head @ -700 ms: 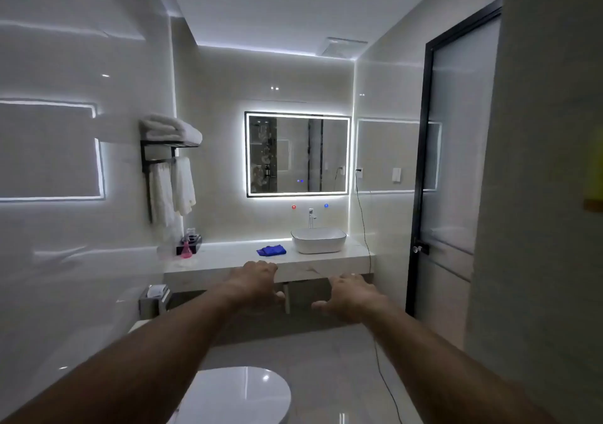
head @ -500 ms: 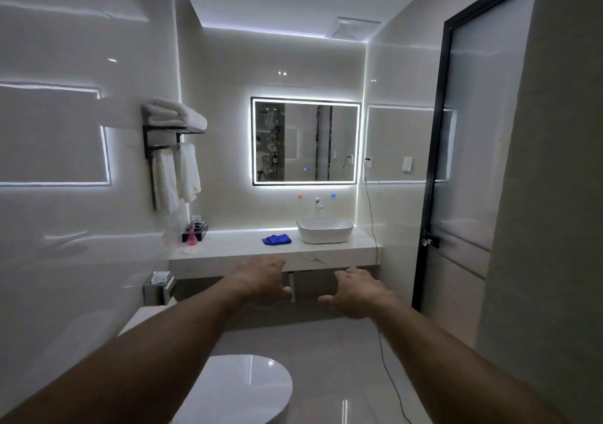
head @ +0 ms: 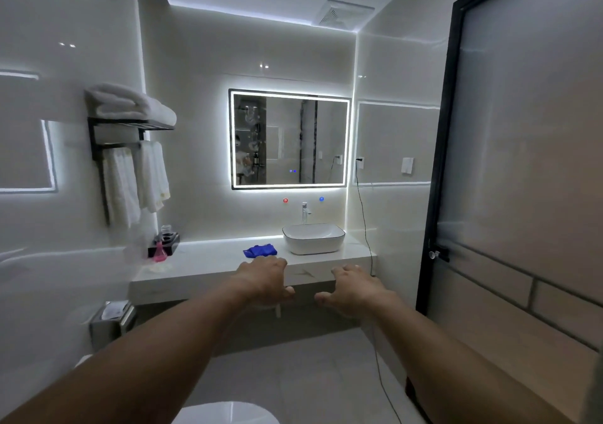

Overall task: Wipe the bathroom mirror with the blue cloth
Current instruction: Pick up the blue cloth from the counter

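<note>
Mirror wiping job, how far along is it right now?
Nothing is done yet. The blue cloth lies on the counter left of the basin, untouched. Both hands are empty and stretched forward: the left hand is nearest the cloth, the right hand beside it. Picking up the cloth and wiping the mirror remain.

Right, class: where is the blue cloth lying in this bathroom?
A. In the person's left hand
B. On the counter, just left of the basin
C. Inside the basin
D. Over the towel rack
B: the blue cloth lies on the counter just left of the basin, and neither hand holds it.
</note>
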